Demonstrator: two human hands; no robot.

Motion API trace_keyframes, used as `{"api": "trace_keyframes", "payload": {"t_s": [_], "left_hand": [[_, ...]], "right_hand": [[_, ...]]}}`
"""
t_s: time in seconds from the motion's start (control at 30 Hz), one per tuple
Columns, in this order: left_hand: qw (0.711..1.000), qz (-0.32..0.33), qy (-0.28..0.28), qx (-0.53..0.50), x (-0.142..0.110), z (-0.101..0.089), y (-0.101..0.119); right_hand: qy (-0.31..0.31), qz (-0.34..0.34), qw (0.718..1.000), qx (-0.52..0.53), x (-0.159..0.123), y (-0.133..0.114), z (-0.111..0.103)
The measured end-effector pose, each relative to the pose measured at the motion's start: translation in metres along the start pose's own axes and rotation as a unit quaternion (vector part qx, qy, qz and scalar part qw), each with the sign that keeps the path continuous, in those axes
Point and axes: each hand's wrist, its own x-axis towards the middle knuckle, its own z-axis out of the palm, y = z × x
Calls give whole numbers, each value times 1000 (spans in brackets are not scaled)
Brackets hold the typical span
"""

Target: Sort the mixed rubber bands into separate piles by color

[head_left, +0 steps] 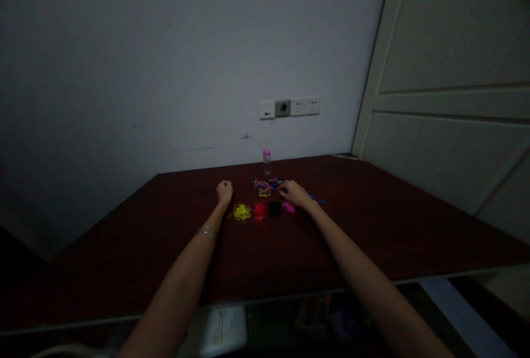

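Observation:
A loose pile of mixed-colour rubber bands (pixel 262 187) lies near the middle of the table. My right hand (pixel 293 192) reaches to its right edge, thumb and fingers pinched together among blue and purple bands; whatever is between the fingertips is too small to make out. To the left of the pile, my left hand (pixel 224 191) rests on the table as a fist, and nothing shows in it. Nearer me, sorted heaps lie in a row: yellow bands (pixel 242 212), red bands (pixel 259 212), black bands (pixel 274 209) and pink bands (pixel 288 207). Some blue bands (pixel 317 199) show past my right wrist.
Behind the mixed pile stands a small clear bottle (pixel 267 166) with a pink cap. The dark red table (pixel 136 247) meets a wall with sockets (pixel 305 106); a pale panelled door (pixel 439 148) is on the right. Below the front edge sits a white package (pixel 223 327).

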Motion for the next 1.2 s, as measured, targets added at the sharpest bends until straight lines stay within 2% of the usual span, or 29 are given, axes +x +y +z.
{"api": "trace_keyframes", "payload": {"t_s": [0.2, 0.7, 1.2], "left_hand": [[1000, -1, -5, 3, 0, 0, 1], [1000, -8, -3, -3, -2, 0, 3], [1000, 12, 7, -5, -1, 1, -1]], "right_hand": [[10, 28, 999, -21, -1, 5, 3], [14, 88, 996, -5, 10, 2, 10], [17, 97, 995, 32, 12, 9, 9]]}}
